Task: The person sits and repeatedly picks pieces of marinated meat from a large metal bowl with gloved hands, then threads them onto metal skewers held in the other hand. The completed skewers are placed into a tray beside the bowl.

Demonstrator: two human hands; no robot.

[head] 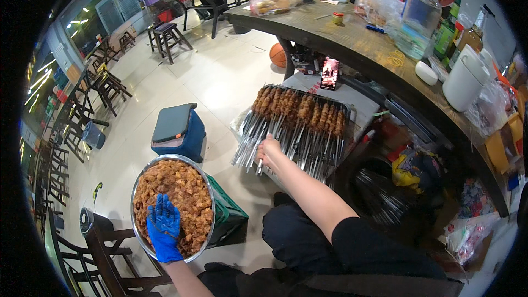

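Note:
My left hand (164,227), in a blue glove with smears on it, is palm up over the marinated meat chunks (177,181). Its fingers are extended and hold nothing. The meat fills a round metal basin (211,210), which stands on a green crate (227,214). My bare right hand (270,152) grips the handle end of a flat metal skewer (259,169) at the tray of skewers. Rows of meat skewers (305,107) lie in this metal tray (351,111), meat at the far side and bare handles towards me.
A blue lidded bin (177,132) stands beyond the basin. A smartphone (330,73) with a lit screen is propped behind the tray. Above on the right curves a wooden counter (297,20) with bags, bottles and a white jug (466,78). A basketball (278,55) rests on the floor.

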